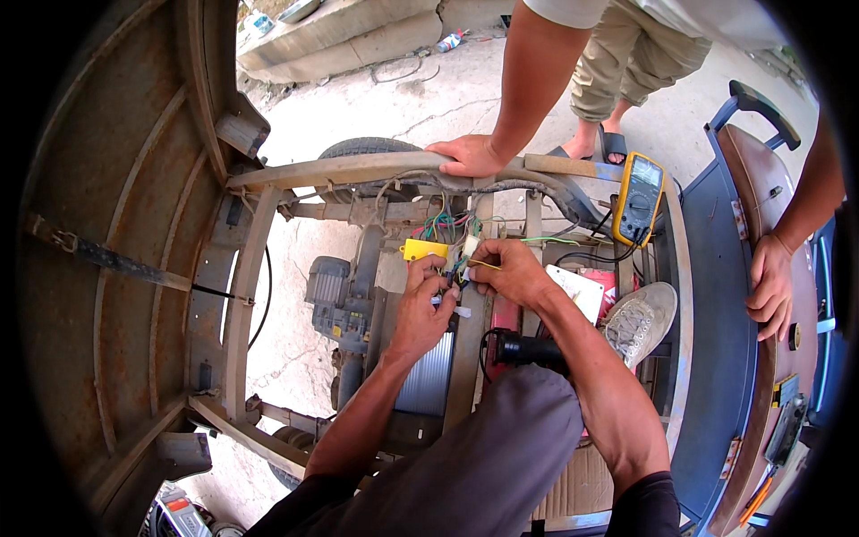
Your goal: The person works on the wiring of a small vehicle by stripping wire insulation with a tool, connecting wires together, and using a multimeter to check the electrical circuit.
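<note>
Thin yellow wire point(486, 265) is pinched in the right hand point(513, 275), mid-frame, near the coloured wires point(438, 224). The left hand point(418, 309) is curled there too, what's gripped can't be told. Yellow meter point(640, 199) is seen upper right.

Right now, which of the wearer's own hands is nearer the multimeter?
Right. The right hand is left of and below the multimeter in the picture; the left hand is farther left and a little lower.

Clockwise around us
We see a rusty panel point(130, 215) at nine o'clock, a concrete ledge point(349, 45) beyond a tyre point(367, 145) at eleven, a dark sandal point(613, 143) at two.
</note>
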Demonstrator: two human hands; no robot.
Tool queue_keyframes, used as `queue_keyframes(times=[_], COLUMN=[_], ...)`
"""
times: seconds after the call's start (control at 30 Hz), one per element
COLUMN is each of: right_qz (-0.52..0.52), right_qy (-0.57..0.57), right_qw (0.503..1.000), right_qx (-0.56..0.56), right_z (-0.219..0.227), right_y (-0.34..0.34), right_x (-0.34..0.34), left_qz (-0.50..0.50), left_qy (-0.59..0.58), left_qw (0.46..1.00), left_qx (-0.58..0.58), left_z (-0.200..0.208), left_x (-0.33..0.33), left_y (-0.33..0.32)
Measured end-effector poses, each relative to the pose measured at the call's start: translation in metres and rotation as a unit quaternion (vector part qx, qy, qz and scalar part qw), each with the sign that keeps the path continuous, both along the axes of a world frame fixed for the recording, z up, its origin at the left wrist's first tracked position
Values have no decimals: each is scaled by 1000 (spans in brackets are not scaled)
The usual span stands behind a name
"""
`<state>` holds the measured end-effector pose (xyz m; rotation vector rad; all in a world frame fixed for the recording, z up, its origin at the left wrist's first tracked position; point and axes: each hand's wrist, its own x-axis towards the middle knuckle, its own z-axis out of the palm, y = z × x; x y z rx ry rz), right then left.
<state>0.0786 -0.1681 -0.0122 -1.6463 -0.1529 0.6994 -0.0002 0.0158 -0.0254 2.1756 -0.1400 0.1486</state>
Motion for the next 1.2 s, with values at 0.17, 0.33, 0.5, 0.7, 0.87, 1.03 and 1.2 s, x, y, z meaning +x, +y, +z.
queue_keyframes(times=[0.17, 0.33, 0.5, 0.7, 0.87, 1.03, 1.2], right_qz=[44, 21, 52, -3, -23, -20, 12], right_qy=[-21, 95, 171, 185, 206, 202, 170], right_qw=[998, 995, 983, 980, 976, 977, 984], right_qx=[-28, 25, 51, 71, 71, 69, 57], right_z=[-2, 15, 8, 9, 8, 5, 0], right_y=[-4, -12, -16, -12, -13, -13, -14], right_x=[1, -1, 3, 1, 1, 0, 1], left_qz=[0, 16, 43, 13, -56, -39, -36], left_qy=[-4, 13, -96, -74, -94, -70, -53], left_qw=[1000, 999, 994, 997, 994, 997, 998], left_qx=[-13, -47, 40, -2, 18, -13, -2], left_z=[-2, 2, 2, 3, 6, 1, 3], left_x=[0, -2, 0, -2, -2, -4, -2], left_y=[0, -1, 1, 4, 3, -1, -3])
